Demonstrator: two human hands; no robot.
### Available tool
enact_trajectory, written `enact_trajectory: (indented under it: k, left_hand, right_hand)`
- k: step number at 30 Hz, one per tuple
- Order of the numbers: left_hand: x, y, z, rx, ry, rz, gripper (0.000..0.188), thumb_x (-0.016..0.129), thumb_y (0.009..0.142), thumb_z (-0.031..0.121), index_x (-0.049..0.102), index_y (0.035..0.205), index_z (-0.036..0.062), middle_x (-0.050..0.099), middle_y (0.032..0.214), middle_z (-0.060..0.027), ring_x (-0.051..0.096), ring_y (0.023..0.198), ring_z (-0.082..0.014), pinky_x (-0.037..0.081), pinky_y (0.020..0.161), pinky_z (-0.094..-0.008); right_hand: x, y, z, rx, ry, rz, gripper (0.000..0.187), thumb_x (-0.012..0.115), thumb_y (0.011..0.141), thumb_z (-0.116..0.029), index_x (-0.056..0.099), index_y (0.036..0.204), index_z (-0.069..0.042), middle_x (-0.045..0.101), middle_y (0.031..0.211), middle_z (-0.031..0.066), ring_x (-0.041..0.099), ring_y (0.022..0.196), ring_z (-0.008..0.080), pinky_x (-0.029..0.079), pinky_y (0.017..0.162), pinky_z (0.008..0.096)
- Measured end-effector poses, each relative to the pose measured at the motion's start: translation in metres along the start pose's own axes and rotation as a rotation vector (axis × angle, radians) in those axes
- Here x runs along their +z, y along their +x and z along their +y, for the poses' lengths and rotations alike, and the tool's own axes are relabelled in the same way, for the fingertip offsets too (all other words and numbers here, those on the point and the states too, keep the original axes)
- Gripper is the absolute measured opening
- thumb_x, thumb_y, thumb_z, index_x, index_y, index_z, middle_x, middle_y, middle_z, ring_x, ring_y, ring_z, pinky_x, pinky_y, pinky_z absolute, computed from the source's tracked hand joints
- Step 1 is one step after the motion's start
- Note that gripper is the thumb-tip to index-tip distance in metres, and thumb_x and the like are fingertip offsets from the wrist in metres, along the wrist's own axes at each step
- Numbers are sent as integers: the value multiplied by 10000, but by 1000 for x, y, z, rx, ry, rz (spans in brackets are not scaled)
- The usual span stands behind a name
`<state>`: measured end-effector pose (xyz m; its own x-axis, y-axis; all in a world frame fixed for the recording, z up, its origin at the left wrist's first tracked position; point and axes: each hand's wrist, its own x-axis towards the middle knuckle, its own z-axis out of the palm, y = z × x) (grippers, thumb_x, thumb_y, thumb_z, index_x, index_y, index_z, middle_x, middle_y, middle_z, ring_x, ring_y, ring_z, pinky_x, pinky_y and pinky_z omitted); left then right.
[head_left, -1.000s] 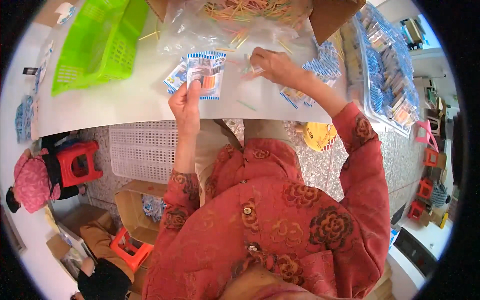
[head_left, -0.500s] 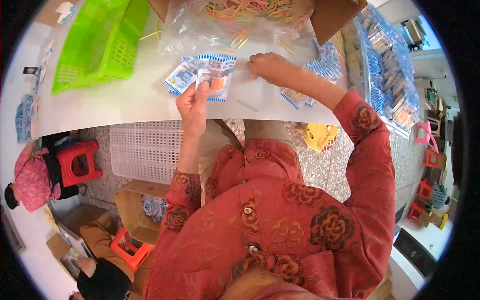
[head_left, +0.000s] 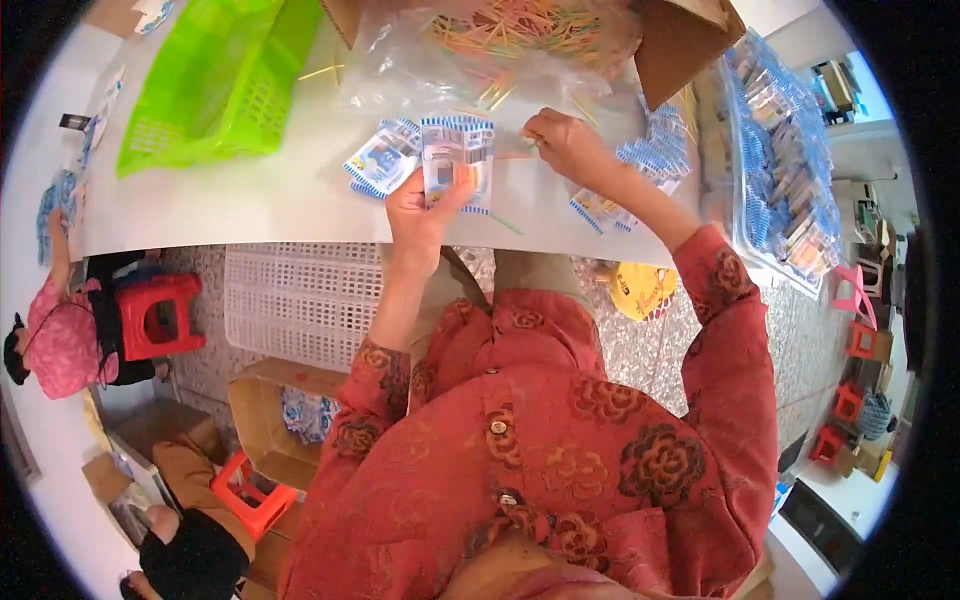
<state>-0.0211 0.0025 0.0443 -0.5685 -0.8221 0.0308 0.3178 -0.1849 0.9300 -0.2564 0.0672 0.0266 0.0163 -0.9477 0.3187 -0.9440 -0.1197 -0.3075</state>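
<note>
The left hand (head_left: 418,210) is clamped on a blue-edged packet (head_left: 457,162), held upright with its long axis pointing away from the body. Just right of the packet, the right hand (head_left: 562,145) pinches thin coloured sticks (head_left: 520,28) on the white worktop (head_left: 250,195), nearer the clear bag (head_left: 420,60) beyond the packet.

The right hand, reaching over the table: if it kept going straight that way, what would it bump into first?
Probably the clear plastic bag of thin coloured sticks; the right hand points up-left toward its edge, though depth is hard to judge.

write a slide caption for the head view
Left hand holds a small blue packet; right hand reaches among coloured sticks.
</note>
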Motion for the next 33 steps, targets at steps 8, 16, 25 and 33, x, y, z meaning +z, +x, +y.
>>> enact_trajectory:
  k: [8,16,25,33]
  left_hand:
    - [7,-4,6,38,96,-65,215,704,781,43,651,984,-4,649,889,-7,558,762,-47,464,697,-210]
    - [2,-6,-4,223,481,34,115,711,766,45,677,866,1,647,734,-4,543,665,-43,448,613,-204]
    - [11,-10,8,255,460,23,150,733,744,59,675,865,-7,654,717,-24,549,644,-48,452,588,-216]
    - [11,-10,11,265,457,-13,155,732,747,61,672,872,-6,663,745,-31,564,663,-56,459,606,-217]
  right_hand:
    - [-48,14,-22,530,567,-148,96,602,854,-102,605,823,-11,597,702,40,541,616,84,446,557,219]
    - [-113,32,-77,291,1145,163,90,619,864,-97,628,873,-8,618,746,21,559,621,65,461,561,205]
    - [-113,34,-94,309,1069,-28,128,635,859,-113,636,915,2,625,734,11,570,636,51,459,559,201]
    - [-102,34,-100,198,955,-27,133,659,843,-114,667,921,-6,630,740,-15,525,652,-3,428,573,171]
